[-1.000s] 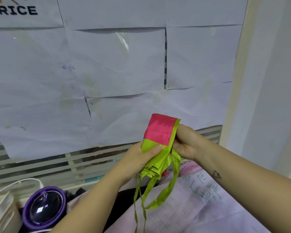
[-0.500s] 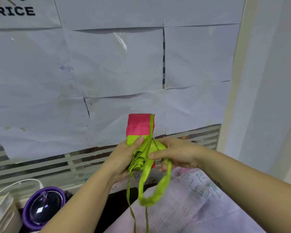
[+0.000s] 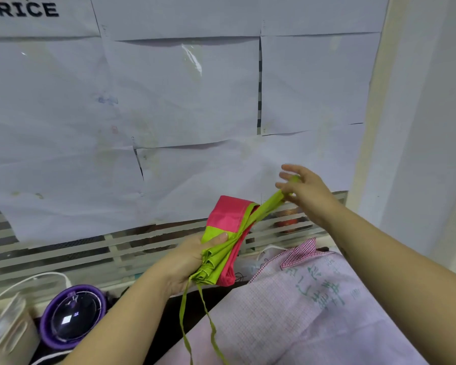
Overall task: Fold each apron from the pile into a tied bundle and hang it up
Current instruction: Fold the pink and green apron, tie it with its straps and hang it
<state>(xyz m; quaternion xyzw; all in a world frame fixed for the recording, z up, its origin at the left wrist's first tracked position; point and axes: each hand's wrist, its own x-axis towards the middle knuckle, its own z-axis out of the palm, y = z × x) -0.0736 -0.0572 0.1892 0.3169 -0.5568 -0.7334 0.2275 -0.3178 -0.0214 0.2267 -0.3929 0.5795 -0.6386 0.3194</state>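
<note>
A folded pink and lime-green apron bundle (image 3: 228, 233) is held up in front of the papered wall. My left hand (image 3: 192, 259) grips its lower, gathered green part, thumb on top. A wide green strap (image 3: 270, 202) runs taut from the bundle's top up and right to my right hand (image 3: 302, 188), which holds the strap's loop with the thumb while the fingers are spread. Two thin green ties (image 3: 195, 325) hang down from the bundle's lower end.
A pale pink checked apron (image 3: 300, 312) lies below the hands at lower right. A purple round device (image 3: 73, 316) and a beige box with white cable (image 3: 8, 330) sit at lower left. White paper sheets (image 3: 182, 101) cover the wall above horizontal slats (image 3: 77, 251).
My right hand moved from beside the bundle up and to the right, pulling the wide green strap taut. The bundle tilted to the right in my left hand.
</note>
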